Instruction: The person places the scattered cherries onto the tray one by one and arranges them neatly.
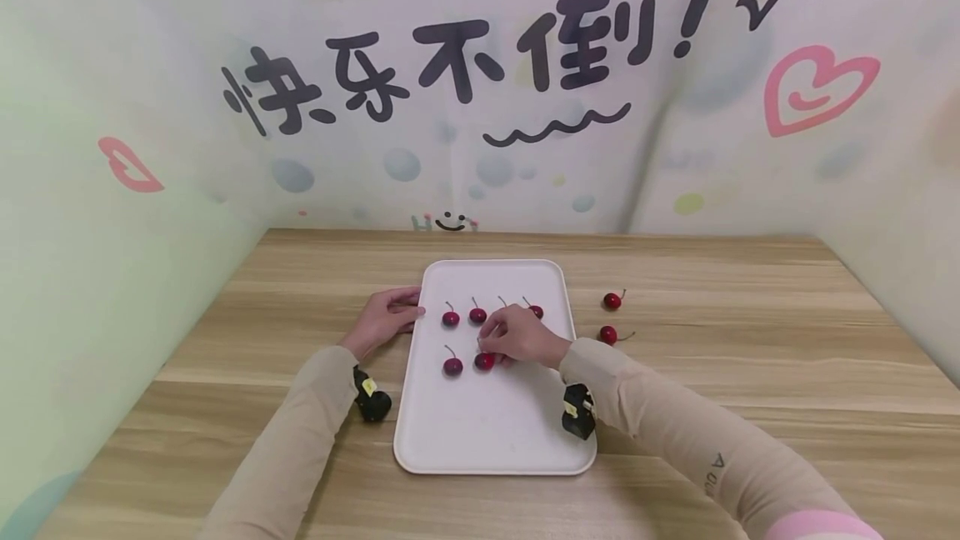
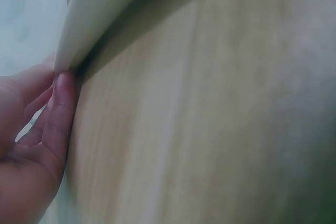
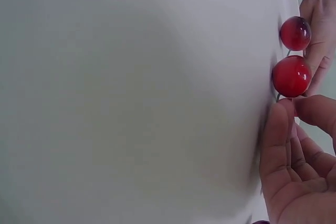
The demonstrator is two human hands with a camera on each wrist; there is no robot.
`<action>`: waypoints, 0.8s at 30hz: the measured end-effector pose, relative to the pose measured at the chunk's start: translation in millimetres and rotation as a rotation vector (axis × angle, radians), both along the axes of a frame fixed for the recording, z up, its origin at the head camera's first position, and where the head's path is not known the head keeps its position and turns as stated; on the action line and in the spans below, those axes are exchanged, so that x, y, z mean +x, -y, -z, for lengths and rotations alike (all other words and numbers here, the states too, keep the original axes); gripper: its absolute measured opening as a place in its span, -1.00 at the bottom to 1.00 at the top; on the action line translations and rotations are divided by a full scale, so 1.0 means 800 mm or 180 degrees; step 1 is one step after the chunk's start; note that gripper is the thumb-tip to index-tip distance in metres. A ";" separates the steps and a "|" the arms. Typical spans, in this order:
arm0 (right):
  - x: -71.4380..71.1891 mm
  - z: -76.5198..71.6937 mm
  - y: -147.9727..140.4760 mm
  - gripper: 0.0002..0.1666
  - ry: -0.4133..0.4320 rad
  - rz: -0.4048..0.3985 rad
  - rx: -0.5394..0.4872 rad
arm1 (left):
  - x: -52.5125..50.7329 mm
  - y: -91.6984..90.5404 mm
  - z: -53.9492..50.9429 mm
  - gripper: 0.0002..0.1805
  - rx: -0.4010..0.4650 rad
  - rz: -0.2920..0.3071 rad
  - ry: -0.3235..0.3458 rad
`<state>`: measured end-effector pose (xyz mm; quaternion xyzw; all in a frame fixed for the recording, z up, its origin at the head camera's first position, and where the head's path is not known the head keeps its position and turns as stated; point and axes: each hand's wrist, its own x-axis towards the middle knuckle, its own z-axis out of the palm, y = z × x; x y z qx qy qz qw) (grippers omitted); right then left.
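Observation:
On a white tray lie several dark red cherries with stems. My right hand is over the tray and pinches the stem of a cherry in the front row. In the right wrist view, thumb and fingertip meet at the stem, right beside the red cherry. Left of it lies another front-row cherry. Behind are a cherry, a second cherry and a partly covered cherry; one more shows only its stem. My left hand holds the tray's left edge, fingertips at the rim.
Two cherries lie on the wooden table right of the tray: one farther cherry and one nearer cherry. A printed cloth backdrop stands behind the table. Black wrist cameras hang by both sleeves.

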<state>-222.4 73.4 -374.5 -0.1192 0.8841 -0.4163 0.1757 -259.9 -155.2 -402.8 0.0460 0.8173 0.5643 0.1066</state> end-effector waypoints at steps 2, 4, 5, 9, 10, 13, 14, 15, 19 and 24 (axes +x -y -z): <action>0.000 -0.001 -0.002 -0.85 -0.0016 -0.0011 -0.0005 | 0.000 0.000 0.000 -0.49 0.0011 0.0004 0.0007; 0.000 -0.004 -0.005 -0.83 -0.0033 -0.0024 0.0016 | 0.000 -0.001 0.000 -0.49 0.0011 0.0002 0.0021; 0.000 -0.006 -0.006 -0.83 -0.0029 -0.0021 0.0023 | 0.000 -0.001 -0.001 -0.49 0.0002 -0.0004 0.0026; 0.003 -0.016 -0.015 -0.81 0.0001 -0.0002 -0.0008 | 0.000 -0.002 -0.001 -0.49 -0.0033 -0.0013 0.0029; 0.003 -0.019 -0.018 -0.82 0.0010 -0.0003 -0.0031 | 0.000 -0.002 -0.002 -0.49 -0.0037 -0.0013 0.0027; 0.005 -0.028 -0.029 -0.81 0.0028 0.0000 -0.0049 | 0.000 -0.003 -0.001 -0.49 -0.0039 -0.0012 0.0022; 0.005 -0.030 -0.034 -0.81 0.0018 0.0000 -0.0035 | 0.000 -0.003 -0.001 -0.49 -0.0026 -0.0017 0.0026; 0.005 -0.033 -0.038 -0.80 0.0006 -0.0006 -0.0025 | 0.000 -0.003 -0.001 -0.49 -0.0025 -0.0018 0.0026; 0.007 -0.043 -0.062 -0.78 -0.0087 -0.0038 -0.0027 | 0.000 -0.001 0.000 -0.49 0.0005 -0.0033 0.0029; 0.010 -0.047 -0.098 -0.73 -0.0124 -0.0097 -0.0186 | -0.001 0.000 0.002 -0.49 0.0029 -0.0024 0.0000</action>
